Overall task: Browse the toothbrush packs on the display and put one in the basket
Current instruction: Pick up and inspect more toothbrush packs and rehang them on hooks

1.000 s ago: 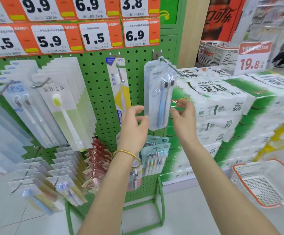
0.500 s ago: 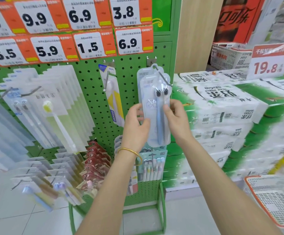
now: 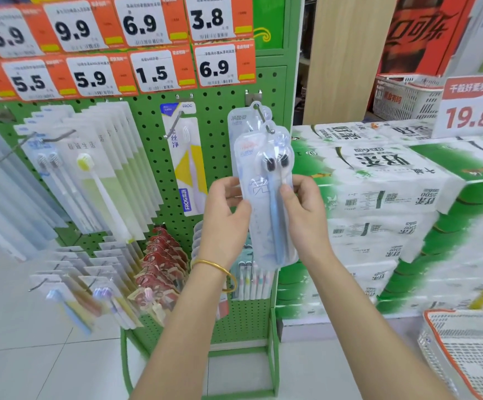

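Note:
A clear blister pack with two blue toothbrushes hangs at the tip of a metal hook on the green pegboard display. My left hand grips the pack's left edge, thumb on its front. My right hand grips its right edge, thumb pressed on the front. Another pack of the same kind hangs behind it. The white shopping basket with an orange rim stands on the floor at the lower right.
Rows of other toothbrush packs hang to the left, with orange price tags above. Stacked tissue packs fill the right side. A single yellow-card toothbrush hangs beside my left hand. White floor tiles lie below.
Both hands closed in on the front pack and took its edges. The pack has slid forward along the hook, away from the one behind it.

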